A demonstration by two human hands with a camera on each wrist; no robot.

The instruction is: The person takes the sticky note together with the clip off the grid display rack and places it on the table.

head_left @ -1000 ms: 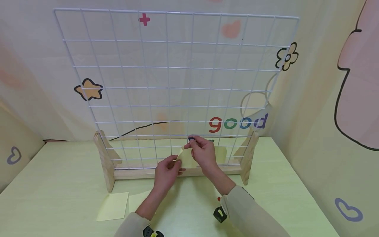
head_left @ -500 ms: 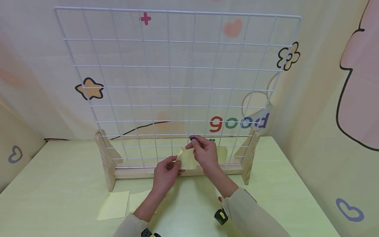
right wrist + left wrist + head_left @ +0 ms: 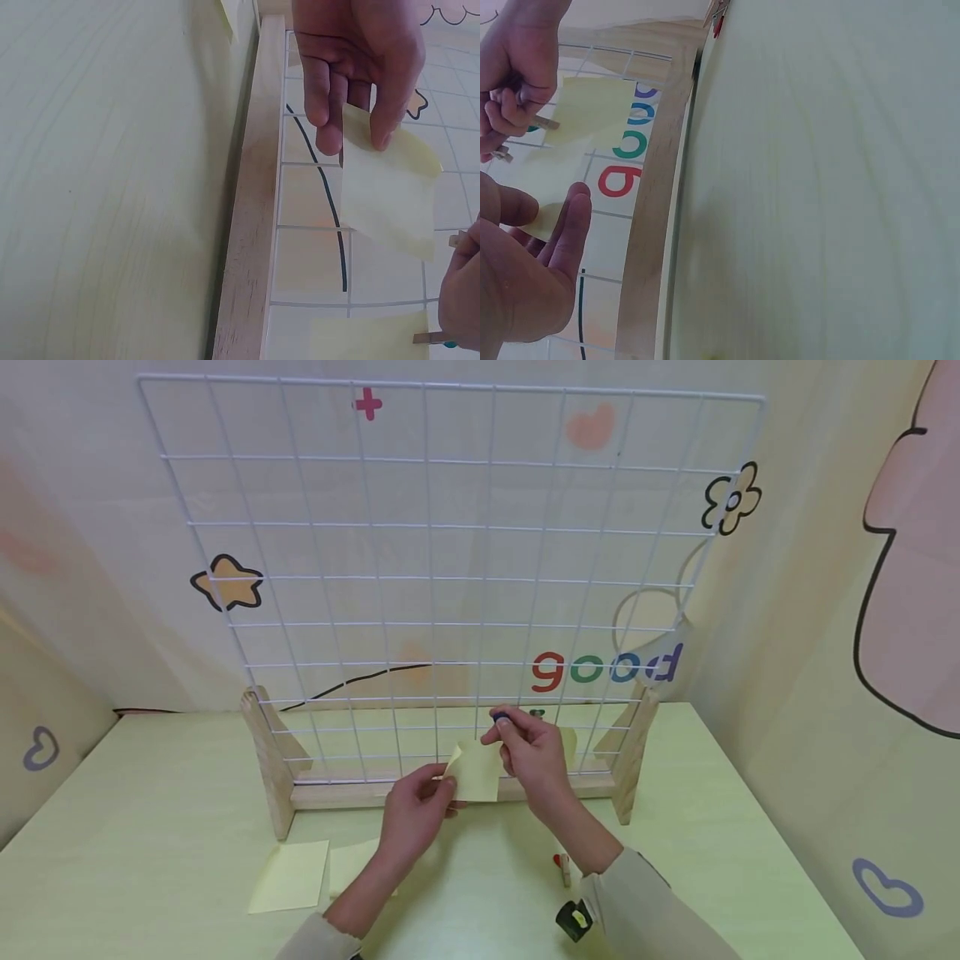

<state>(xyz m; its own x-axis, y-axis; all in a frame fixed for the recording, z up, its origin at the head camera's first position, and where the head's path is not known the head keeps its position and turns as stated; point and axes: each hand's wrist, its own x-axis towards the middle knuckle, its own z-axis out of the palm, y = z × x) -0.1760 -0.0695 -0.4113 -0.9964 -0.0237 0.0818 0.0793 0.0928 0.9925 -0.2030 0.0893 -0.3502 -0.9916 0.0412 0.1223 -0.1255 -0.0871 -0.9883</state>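
My left hand (image 3: 416, 810) pinches a pale yellow paper note (image 3: 477, 771) by its left edge, thumb in front. The note stands before the lower part of a white wire grid (image 3: 456, 623). My right hand (image 3: 536, 764), at the note's upper right, pinches a small wooden clothespin (image 3: 455, 240) with a dark blue top. Fingers hide most of this clothespin. Behind the right hand, a second yellow note (image 3: 596, 112) hangs on the grid. Another wooden clothespin (image 3: 546, 122) with a green ornament is at that note's edge.
Wooden feet (image 3: 272, 764) and a wooden bar (image 3: 341, 797) carry the grid. Two more yellow notes, one left (image 3: 291, 877) and one partly under my left forearm (image 3: 352, 864), lie on the table. A clothespin with a red ornament (image 3: 565, 870) lies beside my right sleeve.
Both hands have come slightly down, the note with them. My right hand has shifted a little right with its clothespin, uncovering more of the note and the clothespin on the table.
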